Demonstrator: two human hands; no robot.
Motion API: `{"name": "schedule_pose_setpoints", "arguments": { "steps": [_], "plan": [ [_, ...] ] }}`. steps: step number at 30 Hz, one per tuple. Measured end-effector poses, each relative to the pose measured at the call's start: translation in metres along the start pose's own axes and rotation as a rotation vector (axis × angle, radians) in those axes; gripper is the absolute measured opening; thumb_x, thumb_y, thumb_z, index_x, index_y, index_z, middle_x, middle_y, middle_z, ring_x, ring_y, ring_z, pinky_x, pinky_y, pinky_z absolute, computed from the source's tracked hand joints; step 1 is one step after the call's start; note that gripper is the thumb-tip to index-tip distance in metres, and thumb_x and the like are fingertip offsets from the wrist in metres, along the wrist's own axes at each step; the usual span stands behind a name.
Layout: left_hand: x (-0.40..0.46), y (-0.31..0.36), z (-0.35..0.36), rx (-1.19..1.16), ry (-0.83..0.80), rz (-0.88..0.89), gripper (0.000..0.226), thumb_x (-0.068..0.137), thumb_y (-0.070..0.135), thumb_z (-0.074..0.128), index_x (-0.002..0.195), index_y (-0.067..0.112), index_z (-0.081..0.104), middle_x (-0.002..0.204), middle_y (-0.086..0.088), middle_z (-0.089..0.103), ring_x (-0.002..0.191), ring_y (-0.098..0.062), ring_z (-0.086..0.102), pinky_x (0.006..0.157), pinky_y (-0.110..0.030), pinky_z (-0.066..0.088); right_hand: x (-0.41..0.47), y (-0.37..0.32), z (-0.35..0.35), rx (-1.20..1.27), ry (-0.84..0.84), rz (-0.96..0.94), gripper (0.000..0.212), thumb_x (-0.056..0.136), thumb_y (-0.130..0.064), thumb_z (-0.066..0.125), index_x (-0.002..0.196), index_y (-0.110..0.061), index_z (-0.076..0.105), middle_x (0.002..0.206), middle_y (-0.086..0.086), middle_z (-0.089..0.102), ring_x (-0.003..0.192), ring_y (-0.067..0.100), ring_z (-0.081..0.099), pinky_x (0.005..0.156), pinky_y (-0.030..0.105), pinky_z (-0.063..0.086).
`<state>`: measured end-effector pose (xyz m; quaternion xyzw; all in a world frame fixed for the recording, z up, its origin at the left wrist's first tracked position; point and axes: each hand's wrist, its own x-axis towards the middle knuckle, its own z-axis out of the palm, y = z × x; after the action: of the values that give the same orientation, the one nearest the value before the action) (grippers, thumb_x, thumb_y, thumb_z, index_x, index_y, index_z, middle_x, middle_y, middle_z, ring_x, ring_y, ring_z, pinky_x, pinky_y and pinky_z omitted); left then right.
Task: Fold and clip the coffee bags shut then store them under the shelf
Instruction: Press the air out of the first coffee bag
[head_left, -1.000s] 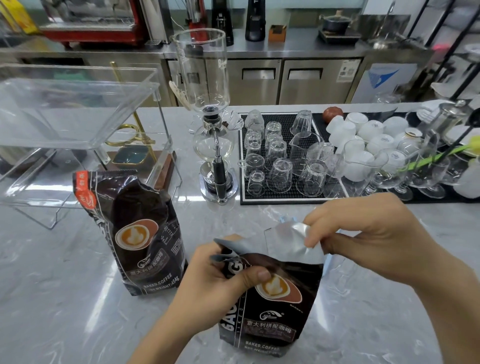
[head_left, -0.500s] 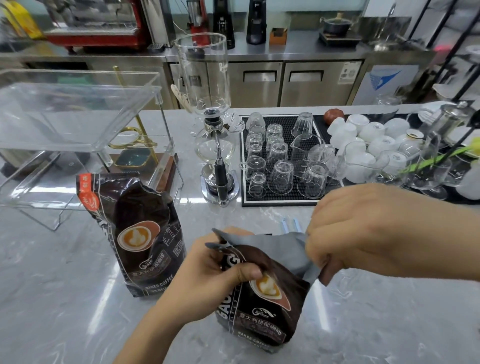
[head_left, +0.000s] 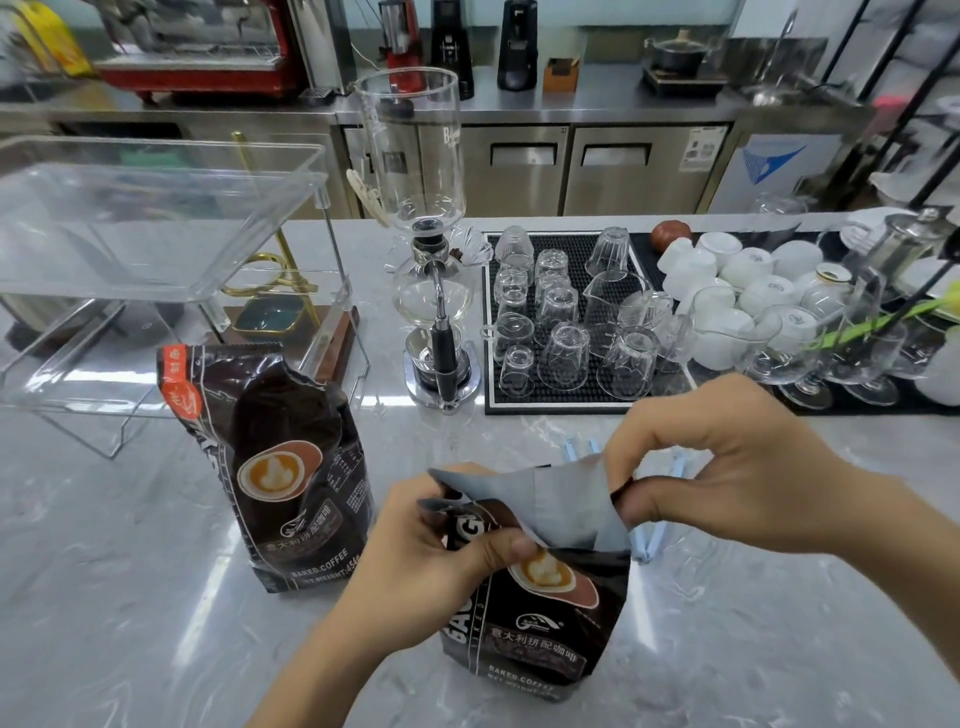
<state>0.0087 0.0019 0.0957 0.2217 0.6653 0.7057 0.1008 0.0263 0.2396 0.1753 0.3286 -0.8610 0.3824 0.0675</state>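
A dark coffee bag (head_left: 540, 618) stands on the marble counter in front of me, its silver inner top (head_left: 561, 504) bent forward. My left hand (head_left: 441, 551) pinches the bag's upper left corner, thumb on the front. My right hand (head_left: 727, 462) grips the top's right edge. A second coffee bag (head_left: 275, 467) stands upright to the left, its top open and crumpled. Light blue clips (head_left: 649, 540) lie on the counter behind the held bag, mostly hidden. The clear acrylic shelf (head_left: 156, 228) stands at the far left.
A glass siphon coffee maker (head_left: 431, 249) stands behind the bags. A black mat with several upturned glasses (head_left: 561, 322) lies at centre right, white cups (head_left: 748, 270) and stemmed glasses (head_left: 810, 358) beyond it. A gold stand on a wooden base (head_left: 280, 306) sits under the shelf.
The silver top was standing up a second ago; both hands have bent it forward over the bag's front. The bag tilted, then came upright again. My right hand came lower and nearer.
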Motion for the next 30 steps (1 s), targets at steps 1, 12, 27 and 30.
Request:
{"name": "schedule_pose_setpoints", "arguments": {
  "steps": [1,12,27,30],
  "plan": [
    [0.0,0.0,0.0,0.004,0.006,0.001,0.011,0.077,0.009,0.081,0.086,0.011,0.076,0.086,-0.007,0.079,0.084,-0.018,0.077,0.071,-0.022,0.056,-0.003,0.002,0.005,0.056,0.073,0.015,0.023,0.072,-0.035,0.082,0.083,-0.021,0.068,0.076,-0.005,0.069,0.068,-0.001,0.066,0.067,0.01,0.049],
    [-0.001,-0.013,0.014,-0.045,0.346,0.078,0.033,0.056,0.027,0.087,0.085,0.036,0.073,0.078,0.005,0.08,0.07,-0.012,0.077,0.06,-0.023,0.06,-0.018,0.015,0.095,0.689,0.675,0.317,0.044,0.075,-0.066,0.068,0.107,-0.035,0.067,0.072,0.006,0.071,0.062,0.019,0.063,0.057,0.03,0.049],
    [0.008,-0.04,0.014,0.051,0.407,-0.066,0.022,0.063,0.043,0.083,0.073,0.025,0.075,0.066,0.006,0.076,0.06,-0.001,0.067,0.055,-0.016,0.052,-0.016,0.027,0.147,0.646,0.717,0.529,0.029,0.071,-0.059,0.075,0.088,-0.035,0.076,0.084,-0.006,0.078,0.076,0.005,0.073,0.066,0.016,0.055],
    [0.005,-0.045,0.014,0.049,0.342,-0.093,0.023,0.055,0.037,0.089,0.072,0.029,0.076,0.066,0.009,0.077,0.059,0.003,0.069,0.053,-0.012,0.052,-0.017,0.033,0.151,0.688,0.731,0.591,0.037,0.067,-0.064,0.075,0.086,-0.033,0.075,0.082,-0.004,0.078,0.075,0.006,0.073,0.064,0.016,0.055]
  ]
}}
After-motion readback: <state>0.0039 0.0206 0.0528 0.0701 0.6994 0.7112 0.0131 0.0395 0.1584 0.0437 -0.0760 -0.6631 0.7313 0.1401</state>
